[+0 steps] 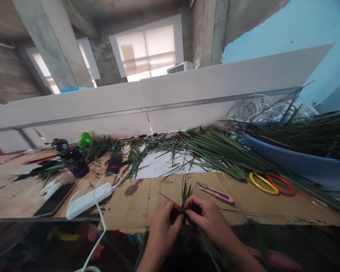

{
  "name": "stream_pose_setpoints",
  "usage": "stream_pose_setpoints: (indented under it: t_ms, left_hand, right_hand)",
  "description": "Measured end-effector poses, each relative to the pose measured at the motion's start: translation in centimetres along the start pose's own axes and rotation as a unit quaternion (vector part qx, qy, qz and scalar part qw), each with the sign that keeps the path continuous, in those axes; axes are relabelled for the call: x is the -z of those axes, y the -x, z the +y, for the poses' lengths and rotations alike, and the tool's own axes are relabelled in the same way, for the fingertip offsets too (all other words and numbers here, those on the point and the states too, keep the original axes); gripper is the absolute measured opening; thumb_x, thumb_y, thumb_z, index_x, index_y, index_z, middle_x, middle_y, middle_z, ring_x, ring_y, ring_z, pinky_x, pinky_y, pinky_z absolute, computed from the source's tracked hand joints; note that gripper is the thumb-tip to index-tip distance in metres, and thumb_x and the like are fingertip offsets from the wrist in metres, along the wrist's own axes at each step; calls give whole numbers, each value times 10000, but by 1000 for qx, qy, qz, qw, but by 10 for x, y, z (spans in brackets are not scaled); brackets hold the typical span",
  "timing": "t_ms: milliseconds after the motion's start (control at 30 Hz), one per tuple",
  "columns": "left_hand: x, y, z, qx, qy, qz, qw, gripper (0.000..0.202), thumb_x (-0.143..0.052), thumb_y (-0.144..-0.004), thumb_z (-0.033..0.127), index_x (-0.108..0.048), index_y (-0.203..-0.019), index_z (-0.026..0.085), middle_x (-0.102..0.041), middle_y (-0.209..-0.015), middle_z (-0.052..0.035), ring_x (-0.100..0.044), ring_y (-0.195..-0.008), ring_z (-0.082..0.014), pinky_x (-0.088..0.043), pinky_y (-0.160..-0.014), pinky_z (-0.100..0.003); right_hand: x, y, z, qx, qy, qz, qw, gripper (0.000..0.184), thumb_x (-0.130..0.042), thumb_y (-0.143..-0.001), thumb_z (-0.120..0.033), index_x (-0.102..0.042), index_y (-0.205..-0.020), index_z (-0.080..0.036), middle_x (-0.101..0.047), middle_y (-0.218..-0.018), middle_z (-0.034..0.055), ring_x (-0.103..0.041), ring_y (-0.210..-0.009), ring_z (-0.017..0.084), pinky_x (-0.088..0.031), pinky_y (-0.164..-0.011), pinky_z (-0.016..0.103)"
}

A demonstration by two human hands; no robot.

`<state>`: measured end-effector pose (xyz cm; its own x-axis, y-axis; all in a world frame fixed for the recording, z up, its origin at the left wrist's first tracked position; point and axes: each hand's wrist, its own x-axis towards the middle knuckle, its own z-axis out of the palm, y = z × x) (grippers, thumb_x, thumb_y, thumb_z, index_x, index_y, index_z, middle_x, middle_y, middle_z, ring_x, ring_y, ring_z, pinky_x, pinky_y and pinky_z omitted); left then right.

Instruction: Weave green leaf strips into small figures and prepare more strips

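Both hands meet above the front edge of a cardboard sheet [147, 196]. My left hand [164, 220] pinches a small bundle of green leaf strips [184, 190] from the left, thumb and forefinger closed. From the other side my right hand [201, 212] grips the same bundle with closed fingertips. Strip ends stick up above the fingers, and long strips trail down below the right hand. The pinched middle of the bundle is mostly hidden by the fingers. Just beyond my right hand lie pink thread snips [218, 193], and farther right are scissors with yellow and red handles [272, 184].
A blue tub [294, 158] heaped with long leaves stands at right. A fan of leaves [218, 149] and scattered cuttings lie behind the cardboard. Left are a white power strip [89, 200] with a hanging cord, a phone [55, 199] and a dark bottle [73, 160].
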<state>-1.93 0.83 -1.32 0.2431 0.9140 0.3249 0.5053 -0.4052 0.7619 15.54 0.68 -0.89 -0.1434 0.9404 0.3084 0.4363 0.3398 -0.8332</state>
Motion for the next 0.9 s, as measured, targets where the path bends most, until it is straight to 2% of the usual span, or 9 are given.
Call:
stream_pose_setpoints:
  t_ms: [233,333,667,767,900]
  left_hand:
    - [-1,1,-3,-8,23,7,1000,89,-586,-804,114,-624,-808,195,-648,-821,-14,-607,-809,-188,-427,-735,-277]
    - [-1,1,-4,-4,33,4,999,70,-584,-826,138,-622,-817,196,-647,-825,-15,-601,-806,-188,-430,-737,-278]
    - [-2,0,-4,0,19,-2,1000,58,-575,-858,167,-610,-821,195,-648,-831,-17,-601,-815,-193,-421,-742,-290]
    - [-3,0,-2,7,10,0,1000,49,-622,-818,153,-633,-843,193,-659,-838,-17,-608,-815,-197,-420,-738,-290]
    - [-4,0,1,14,-5,7,1000,84,-634,-785,122,-651,-822,196,-664,-837,-19,-612,-824,-203,-416,-739,-292]
  right_hand:
    - [-1,1,1,37,-2,-9,999,161,-567,-759,-81,-669,-787,-204,-635,-800,5,-598,-799,185,-407,-713,283]
    - [-2,0,1,23,4,8,1000,131,-574,-751,-92,-648,-744,-199,-624,-766,1,-591,-772,184,-400,-695,282]
    - [-4,-1,1,-41,-30,27,998,53,-571,-813,-225,-585,-763,-214,-580,-702,-18,-551,-685,185,-376,-616,284]
    - [-3,-2,3,-29,-19,11,999,52,-558,-813,-213,-610,-807,-214,-620,-761,-4,-578,-740,195,-396,-656,292]
    - [-1,-3,2,3,-6,-8,1000,141,-544,-785,-149,-661,-833,-211,-653,-844,14,-602,-830,201,-419,-737,300]
